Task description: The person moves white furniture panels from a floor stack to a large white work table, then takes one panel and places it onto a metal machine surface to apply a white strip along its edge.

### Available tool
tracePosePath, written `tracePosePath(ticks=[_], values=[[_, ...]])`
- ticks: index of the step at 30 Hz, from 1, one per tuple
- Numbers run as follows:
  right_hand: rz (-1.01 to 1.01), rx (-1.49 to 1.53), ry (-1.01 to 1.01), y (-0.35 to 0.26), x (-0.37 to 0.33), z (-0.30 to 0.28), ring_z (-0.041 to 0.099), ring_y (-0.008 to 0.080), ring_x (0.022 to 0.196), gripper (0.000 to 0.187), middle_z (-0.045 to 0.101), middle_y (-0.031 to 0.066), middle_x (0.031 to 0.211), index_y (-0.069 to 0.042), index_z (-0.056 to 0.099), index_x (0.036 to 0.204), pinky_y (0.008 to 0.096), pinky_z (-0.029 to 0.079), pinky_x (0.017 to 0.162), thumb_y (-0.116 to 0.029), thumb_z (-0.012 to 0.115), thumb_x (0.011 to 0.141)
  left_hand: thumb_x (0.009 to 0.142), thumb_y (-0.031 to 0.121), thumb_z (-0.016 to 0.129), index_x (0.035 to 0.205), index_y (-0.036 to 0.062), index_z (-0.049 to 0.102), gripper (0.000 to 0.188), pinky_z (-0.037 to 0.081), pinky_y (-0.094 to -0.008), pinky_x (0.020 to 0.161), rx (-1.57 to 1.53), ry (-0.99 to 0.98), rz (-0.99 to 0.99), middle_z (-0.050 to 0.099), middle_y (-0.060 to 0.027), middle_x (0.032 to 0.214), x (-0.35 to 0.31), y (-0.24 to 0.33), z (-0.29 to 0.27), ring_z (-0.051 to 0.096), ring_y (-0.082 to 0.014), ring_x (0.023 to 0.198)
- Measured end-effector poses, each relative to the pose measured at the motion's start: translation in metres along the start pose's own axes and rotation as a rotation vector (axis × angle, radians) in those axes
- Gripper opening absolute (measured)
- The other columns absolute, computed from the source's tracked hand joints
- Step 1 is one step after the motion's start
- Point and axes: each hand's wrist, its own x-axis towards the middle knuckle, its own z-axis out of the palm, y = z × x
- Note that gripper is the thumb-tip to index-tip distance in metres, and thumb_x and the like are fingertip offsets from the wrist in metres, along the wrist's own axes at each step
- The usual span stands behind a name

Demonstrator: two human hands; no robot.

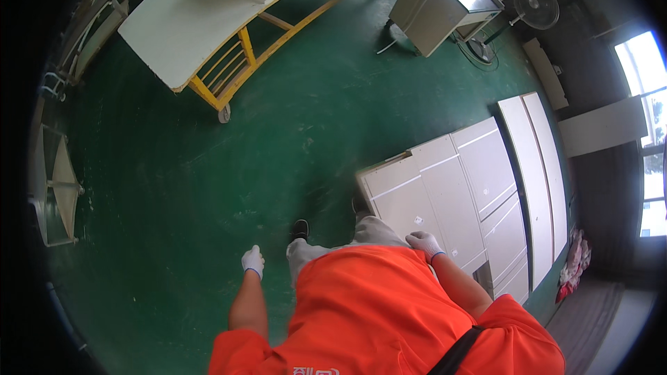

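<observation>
My left hand [253, 260], in a white knit glove with a blue cuff edge, hangs out to the left over the green floor. Its fingers are curled in, and nothing shows in them. My right hand [424, 242], gloved the same way, is beside my right thigh with its fingers curled; no held thing shows. Closest to it is a low stack of pale flat boards [455, 177], with white strips across some of them. From this angle I cannot tell whether the glove touches the boards.
Ahead stands a yellow-framed wheeled cart [243, 52] carrying a large white board [167, 28] and stacked sheets. A metal cabinet [434, 7] and a standing fan [536, 5] are at the far right. Long panels [531, 173] lie beyond the stack; a white-framed rack [59, 187] stands left.
</observation>
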Motion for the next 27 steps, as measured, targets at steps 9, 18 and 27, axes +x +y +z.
tracePosePath(ticks=[9, 18, 27], values=[[-0.027, 0.054, 0.060, -0.032, 0.037, -0.043, 0.065, 0.0177, 0.077, 0.049, 0.073, 0.0102, 0.089, 0.009, 0.072, 0.119, 0.0331, 0.054, 0.072, -0.033, 0.070, 0.092, 0.096, 0.037, 0.068, 0.084, 0.0092, 0.061, 0.031, 0.036, -0.0389, 0.040, 0.618, 0.071, 0.102, 0.053, -0.0051, 0.065, 0.000, -0.151, 0.044, 0.048, -0.0192, 0.046], [0.118, 0.119, -0.014, 0.015, -0.037, 0.039, 0.070, 0.0281, 0.116, 0.059, 0.074, 0.0201, 0.124, 0.007, 0.070, 0.128, 0.0365, 0.053, 0.102, -0.041, 0.071, 0.093, 0.097, 0.032, 0.064, 0.081, 0.0112, 0.056, 0.027, 0.034, -0.0422, 0.040, 0.336, 0.014, 0.031, 0.048, -0.0047, 0.057, 0.009, 0.050, 0.003, 0.046, -0.0223, 0.041], [0.318, 0.611, 0.251, 0.071, -0.059, 0.025, 0.073, 0.0225, 0.092, 0.041, 0.078, 0.0144, 0.103, 0.005, 0.075, 0.114, 0.0359, 0.056, 0.084, -0.030, 0.070, 0.092, 0.098, 0.026, 0.065, 0.083, 0.0140, 0.048, 0.026, 0.028, -0.0367, 0.036, 0.434, -0.142, 0.061, 0.041, -0.0010, 0.056, 0.048, 0.170, 0.131, 0.040, -0.0179, 0.039]])
